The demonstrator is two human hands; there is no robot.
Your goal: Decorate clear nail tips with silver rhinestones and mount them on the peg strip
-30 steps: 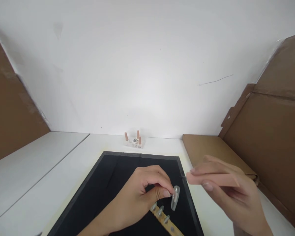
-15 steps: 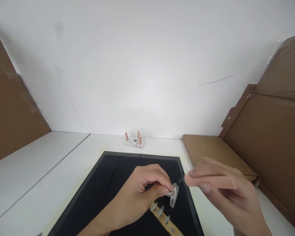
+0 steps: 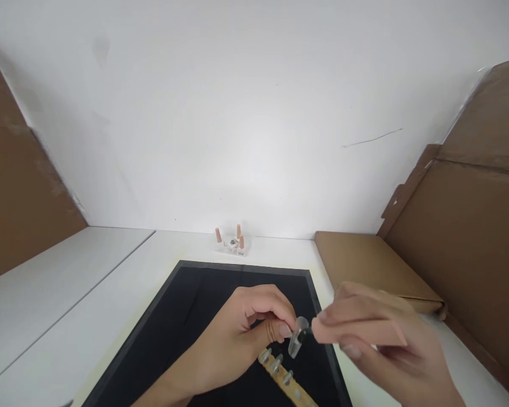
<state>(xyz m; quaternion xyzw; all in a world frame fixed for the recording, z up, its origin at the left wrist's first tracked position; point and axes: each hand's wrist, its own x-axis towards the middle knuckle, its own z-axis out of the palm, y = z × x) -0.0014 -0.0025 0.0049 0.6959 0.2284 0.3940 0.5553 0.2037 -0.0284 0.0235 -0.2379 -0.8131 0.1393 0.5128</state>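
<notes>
Between thumb and fingers, my left hand (image 3: 248, 333) pinches a small stem-like base carrying a clear, translucent false nail tip (image 3: 294, 346). My right hand (image 3: 394, 356) grips the pink handle of a nail polish brush (image 3: 360, 332), its dark bristle end at the face of the nail tip and seeming to touch it. Below my left hand lies a yellowish strip (image 3: 297, 393) with several small clear pegs or tips standing along it; its lower end runs out of the picture.
Under my hands lies a black mat (image 3: 212, 299) on the white table (image 3: 123, 265). Behind it stands a clear holder (image 3: 233, 249) with several pink-capped pieces. A flat cardboard box (image 3: 365, 260) is at the right, and cardboard panels stand at both sides.
My right hand has moved slightly left and down, bringing the brush onto the nail tip. The nail tip has turned a little; my left hand stays nearly in place.
</notes>
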